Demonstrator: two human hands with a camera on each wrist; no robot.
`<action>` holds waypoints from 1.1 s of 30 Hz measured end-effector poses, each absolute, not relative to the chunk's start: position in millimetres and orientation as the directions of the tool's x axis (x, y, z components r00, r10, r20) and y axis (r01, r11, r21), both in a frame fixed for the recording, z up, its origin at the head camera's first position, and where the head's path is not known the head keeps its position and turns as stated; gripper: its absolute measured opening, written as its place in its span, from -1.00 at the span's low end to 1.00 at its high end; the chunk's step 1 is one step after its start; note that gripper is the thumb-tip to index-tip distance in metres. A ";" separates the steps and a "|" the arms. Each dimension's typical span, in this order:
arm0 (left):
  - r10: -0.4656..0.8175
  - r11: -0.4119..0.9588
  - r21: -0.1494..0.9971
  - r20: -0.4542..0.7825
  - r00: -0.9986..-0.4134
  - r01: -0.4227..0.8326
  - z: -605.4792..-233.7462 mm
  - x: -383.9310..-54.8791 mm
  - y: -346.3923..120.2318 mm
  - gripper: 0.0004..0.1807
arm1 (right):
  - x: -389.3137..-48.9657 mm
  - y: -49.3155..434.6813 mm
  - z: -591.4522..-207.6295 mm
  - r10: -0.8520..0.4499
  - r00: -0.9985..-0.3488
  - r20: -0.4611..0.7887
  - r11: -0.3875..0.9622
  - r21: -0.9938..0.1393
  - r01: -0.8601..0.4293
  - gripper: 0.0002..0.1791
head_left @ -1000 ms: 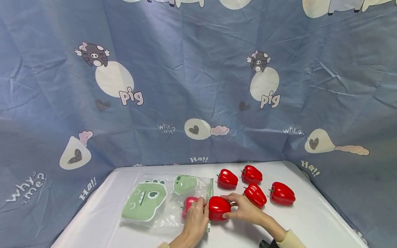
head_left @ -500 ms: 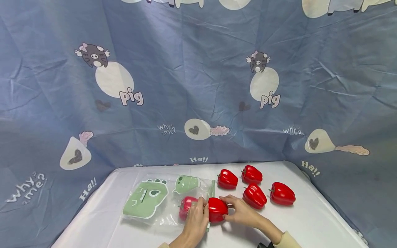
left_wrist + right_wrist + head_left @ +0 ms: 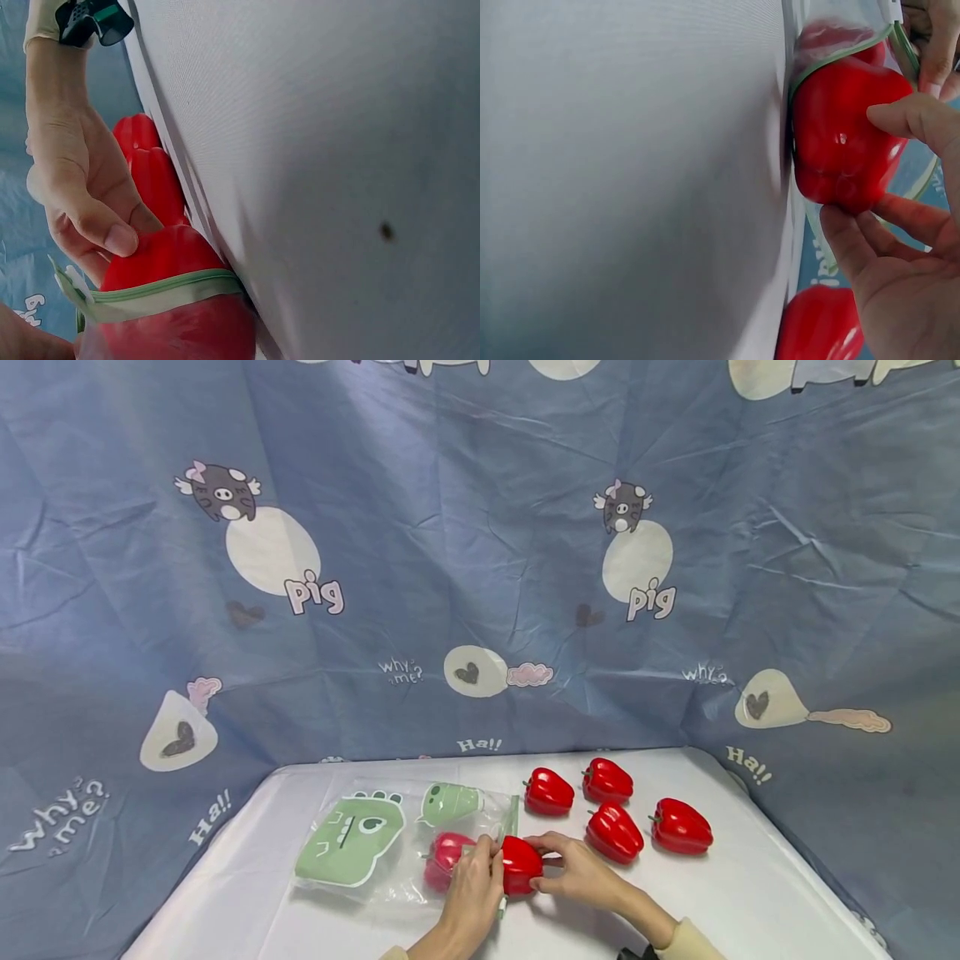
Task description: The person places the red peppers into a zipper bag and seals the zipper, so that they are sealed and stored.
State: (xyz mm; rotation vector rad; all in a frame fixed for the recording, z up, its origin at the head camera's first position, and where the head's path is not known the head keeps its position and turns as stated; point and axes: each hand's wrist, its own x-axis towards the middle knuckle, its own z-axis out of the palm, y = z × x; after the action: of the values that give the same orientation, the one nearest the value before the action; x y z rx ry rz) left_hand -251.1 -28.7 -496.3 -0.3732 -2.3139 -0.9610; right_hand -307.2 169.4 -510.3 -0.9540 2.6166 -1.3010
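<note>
Head view: glossy red blocky bell pepper [image 3: 521, 864] partway into the mouth of a clear plastic bag with green dinosaur print [image 3: 348, 847]. Left hand [image 3: 474, 881] at the mouth, fingers curled over the edge. Right hand [image 3: 573, 868] bent round the pepper's outer end. Second red bell pepper [image 3: 444, 862] inside the bag, just left of the left hand. Four loose red bell peppers [image 3: 615, 832] beyond the right hand on a white cloth-covered table [image 3: 750, 893].

Left wrist view: green zip strip [image 3: 169, 291] across the pepper, leading part under film, rear part bare. Right thumb on top, other fingers mostly hidden. Only a sliver of left hand; grip there, cannot tell.

Right wrist view: lobed end towards the right palm, thumb on one side, fingertips at the lobes, pepper pinched between. Left thumb and fingers pinching the bag's rim. Likely light, firm, slick-skinned; real or plastic, cannot tell. Best held by the broad sides near the lobed end. Film probably floppy, apt to snag on the shoulders; better gripped at the stiffer strip.
</note>
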 end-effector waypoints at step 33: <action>0.027 0.714 0.532 0.629 -0.777 0.456 -499.0 -250.9 -26.7 -0.85 | -322.8 135.8 -519.7 -0.633 -0.745 0.212 0.270 -0.841 -0.469 -0.57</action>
State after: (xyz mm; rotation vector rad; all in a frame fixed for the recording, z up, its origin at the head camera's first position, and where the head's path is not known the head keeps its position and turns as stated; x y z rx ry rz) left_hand -250.9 -26.7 -499.0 -0.3652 -2.3156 -0.9332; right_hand -322.8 135.8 -519.7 -1.0375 2.3659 -1.4759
